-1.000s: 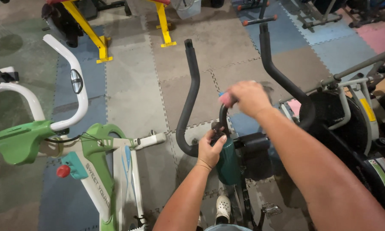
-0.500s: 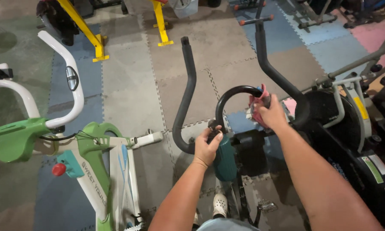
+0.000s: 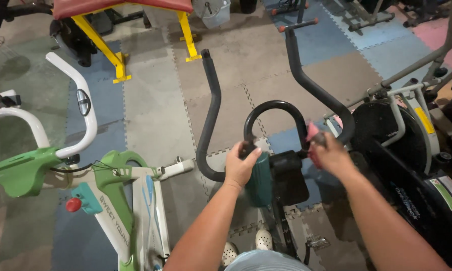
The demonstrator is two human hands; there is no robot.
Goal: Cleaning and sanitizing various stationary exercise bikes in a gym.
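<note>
Nearest the camera, the person's pale clogs (image 3: 246, 246) show on the foam floor mats (image 3: 151, 100), just beside the bike's pedal (image 3: 317, 242). Above them the left hand (image 3: 240, 164) is wrapped around the left end of the black looped handlebar (image 3: 273, 108), where the loop meets the teal console housing (image 3: 260, 180). The right hand (image 3: 330, 156) is closed on a pink cloth (image 3: 312, 132), pressing it against the loop's right end (the fingers are blurred, so how tightly is hard to tell). Two long black handle arms (image 3: 212, 110) rise on either side of the loop. To the left stands a green and white exercise bike (image 3: 113, 190), to the right a black wheeled machine (image 3: 386, 135). Farthest off is a yellow-framed bench (image 3: 105, 47) with a red pad.
</note>
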